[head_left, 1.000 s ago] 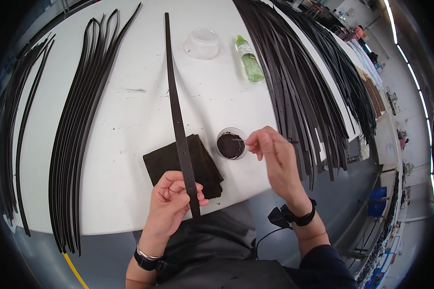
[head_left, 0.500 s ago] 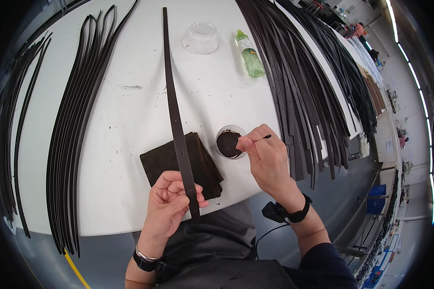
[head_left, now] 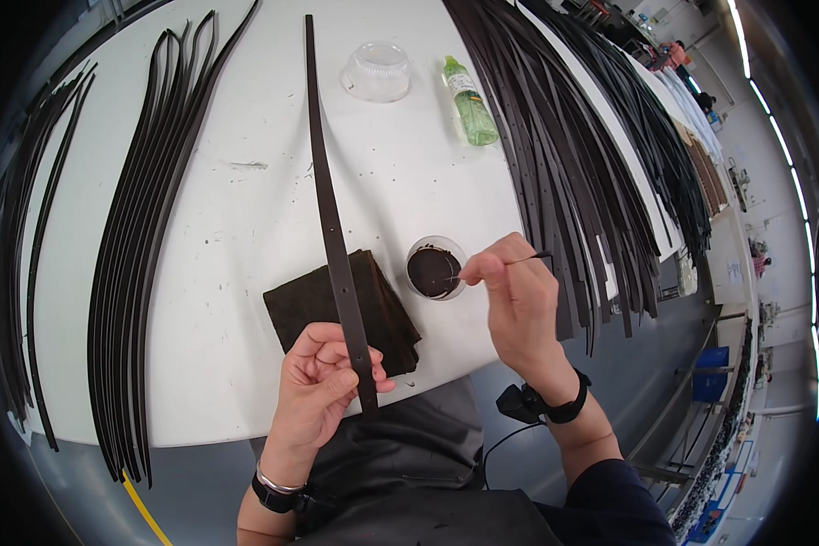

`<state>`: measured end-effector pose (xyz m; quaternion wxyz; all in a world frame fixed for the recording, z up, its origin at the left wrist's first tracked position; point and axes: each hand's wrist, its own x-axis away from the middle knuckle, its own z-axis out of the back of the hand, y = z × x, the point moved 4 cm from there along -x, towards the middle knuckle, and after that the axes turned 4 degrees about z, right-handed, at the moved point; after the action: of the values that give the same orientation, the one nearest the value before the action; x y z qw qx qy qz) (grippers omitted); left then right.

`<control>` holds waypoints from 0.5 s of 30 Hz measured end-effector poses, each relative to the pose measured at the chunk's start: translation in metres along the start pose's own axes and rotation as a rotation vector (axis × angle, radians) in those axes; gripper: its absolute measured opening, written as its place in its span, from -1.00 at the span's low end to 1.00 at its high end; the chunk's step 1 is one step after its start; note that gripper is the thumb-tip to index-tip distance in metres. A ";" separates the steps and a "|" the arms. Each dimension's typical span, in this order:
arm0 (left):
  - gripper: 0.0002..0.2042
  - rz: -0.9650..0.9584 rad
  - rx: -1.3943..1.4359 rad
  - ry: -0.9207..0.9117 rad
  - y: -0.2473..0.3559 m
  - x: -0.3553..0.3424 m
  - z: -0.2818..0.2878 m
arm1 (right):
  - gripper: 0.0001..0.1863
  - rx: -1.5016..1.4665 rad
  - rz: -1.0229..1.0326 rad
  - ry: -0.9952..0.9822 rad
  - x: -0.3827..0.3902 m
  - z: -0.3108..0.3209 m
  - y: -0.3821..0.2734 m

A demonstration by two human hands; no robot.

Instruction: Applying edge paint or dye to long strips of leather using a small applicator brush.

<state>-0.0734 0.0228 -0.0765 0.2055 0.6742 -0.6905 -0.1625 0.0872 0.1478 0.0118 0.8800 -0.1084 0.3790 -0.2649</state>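
My left hand (head_left: 317, 387) grips the lower end of a dark brown leather strap (head_left: 338, 259) between thumb and fingers. The strap is narrow, with a row of small holes, and runs away from me up the table. Pinched in my right hand (head_left: 523, 305) is a thin cotton swab (head_left: 528, 258) with a dark tip at its rear end; its other end reaches over a small clear cup (head_left: 435, 267) of dark brown liquid. A folded dark brown cloth (head_left: 305, 303) lies under the strap, beside my left hand.
On the white table (head_left: 237, 364) stand a clear plastic tub (head_left: 376, 71) and a green bottle (head_left: 471, 102) lying on its side. Long dark straps lie in bundles at the left (head_left: 146, 227) and right (head_left: 555, 173). The table's front edge is just before me.
My right hand has moved slightly to the right, and the swab now lies flatter, its front end showing over the cup. The left hand and strap are nearly still.
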 end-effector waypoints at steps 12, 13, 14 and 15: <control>-0.69 0.051 -0.052 0.051 0.000 -0.001 -0.007 | -0.55 -0.813 -0.576 0.208 0.013 0.006 -0.012; -0.69 0.047 -0.055 0.064 0.000 -0.001 -0.007 | -0.55 -0.824 -0.579 0.201 0.013 0.005 -0.016; -0.68 0.049 -0.058 0.058 0.000 -0.001 -0.007 | -0.56 -0.743 -0.464 0.158 0.011 0.006 -0.022; -0.68 0.052 -0.060 0.054 0.000 -0.002 -0.006 | -0.56 -0.662 -0.350 0.117 0.008 0.006 -0.028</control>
<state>-0.0702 0.0252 -0.0711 0.2482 0.6538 -0.6967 -0.1597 0.0857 0.1197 0.0222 0.7157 -0.4348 0.4692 -0.2803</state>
